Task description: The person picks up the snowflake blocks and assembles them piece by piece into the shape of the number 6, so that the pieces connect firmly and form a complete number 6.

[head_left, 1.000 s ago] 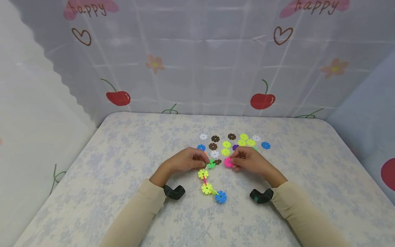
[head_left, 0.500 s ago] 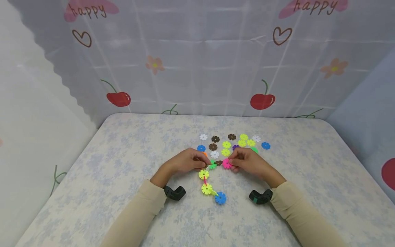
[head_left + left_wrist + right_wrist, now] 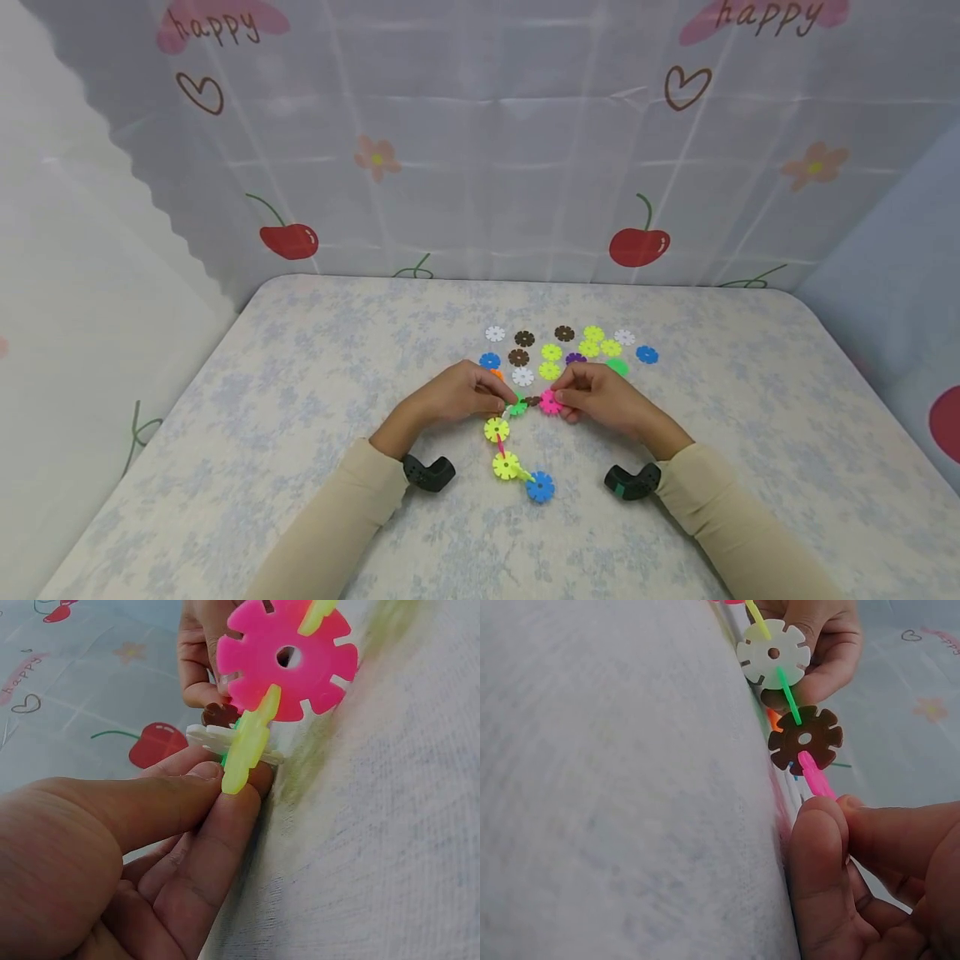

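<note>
In the head view a chain of slotted plastic snowflake discs curves over the table. My left hand (image 3: 461,392) pinches the chain by the green disc (image 3: 518,406), its white disc (image 3: 751,658) joined beside it. My right hand (image 3: 600,398) pinches a pink disc (image 3: 551,403) between thumb and finger. That pink disc's edge sits at a slot of the brown disc (image 3: 823,741), which the green one joins on its other side. Toward the person the chain runs through a yellow disc (image 3: 497,430), another pink disc (image 3: 322,671) and more yellow to a blue disc (image 3: 540,487).
Loose discs lie beyond the hands, among them a white disc (image 3: 495,333), a brown disc (image 3: 564,333), several yellow discs (image 3: 593,333) and a blue disc (image 3: 647,355). The flowered tablecloth (image 3: 315,350) reaches back to a printed curtain (image 3: 480,183).
My right hand has brought the pink disc left and slightly nearer, up to the brown disc, closing the gap between them. My left hand and the chain have shifted slightly right and nearer.
</note>
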Available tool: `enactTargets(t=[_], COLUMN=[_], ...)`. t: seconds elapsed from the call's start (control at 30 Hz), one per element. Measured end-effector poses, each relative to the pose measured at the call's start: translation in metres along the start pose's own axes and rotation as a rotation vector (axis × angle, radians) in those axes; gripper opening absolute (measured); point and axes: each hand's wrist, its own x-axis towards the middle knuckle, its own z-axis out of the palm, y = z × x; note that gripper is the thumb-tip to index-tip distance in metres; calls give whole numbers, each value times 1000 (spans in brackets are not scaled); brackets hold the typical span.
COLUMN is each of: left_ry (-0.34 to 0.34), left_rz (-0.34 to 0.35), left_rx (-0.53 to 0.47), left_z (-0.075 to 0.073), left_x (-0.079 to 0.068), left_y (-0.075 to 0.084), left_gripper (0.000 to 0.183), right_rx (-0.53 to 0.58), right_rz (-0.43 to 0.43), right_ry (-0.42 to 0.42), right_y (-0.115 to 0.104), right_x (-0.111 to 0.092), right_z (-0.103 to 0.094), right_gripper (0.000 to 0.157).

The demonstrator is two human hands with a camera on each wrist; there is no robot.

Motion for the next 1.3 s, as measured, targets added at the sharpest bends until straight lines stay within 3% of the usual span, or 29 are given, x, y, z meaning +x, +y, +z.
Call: enactTargets(t=[0.33, 1.1, 1.3], left_ry=[17, 29, 10], left_rz=[-60, -81, -53], left_rx=[-148, -84, -46], left_z=[5, 8, 4], left_x=[-1, 1, -1], left_y=[0, 2, -1], left_gripper=[14, 14, 14], right_rx=[18, -81, -197], right_rz=[-21, -60, -39], right_ry=[7, 59, 117], right_y=[-5, -6, -4], right_x=[-3, -4, -4], right_z=[4, 11, -4], right_gripper=[7, 6, 11])
